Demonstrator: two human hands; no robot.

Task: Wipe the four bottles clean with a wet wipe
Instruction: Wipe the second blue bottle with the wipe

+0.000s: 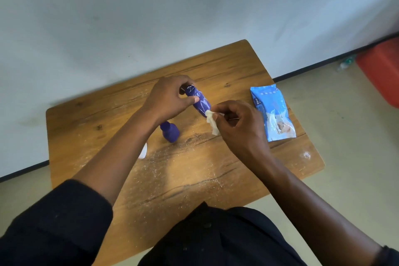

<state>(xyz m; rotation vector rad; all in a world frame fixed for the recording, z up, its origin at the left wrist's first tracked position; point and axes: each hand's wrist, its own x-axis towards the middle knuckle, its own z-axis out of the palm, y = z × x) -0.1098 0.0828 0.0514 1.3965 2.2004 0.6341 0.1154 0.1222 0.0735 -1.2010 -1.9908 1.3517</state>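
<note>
Soft, even daylight, fairly bright; faint diffuse shadows on the wall (108, 28) and under the arms on the table (280, 157); slight motion blur overall; wide-angle bending at edges; no harsh glare.

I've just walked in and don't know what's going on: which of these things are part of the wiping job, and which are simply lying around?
Part of the job:
- blue bottle gripped by the left hand
- wet wipe pinched in the right hand
- second blue bottle on the table
- wipes pack
- white object, half hidden by the left arm, maybe another bottle

Lying about:
- red object on the floor
</note>
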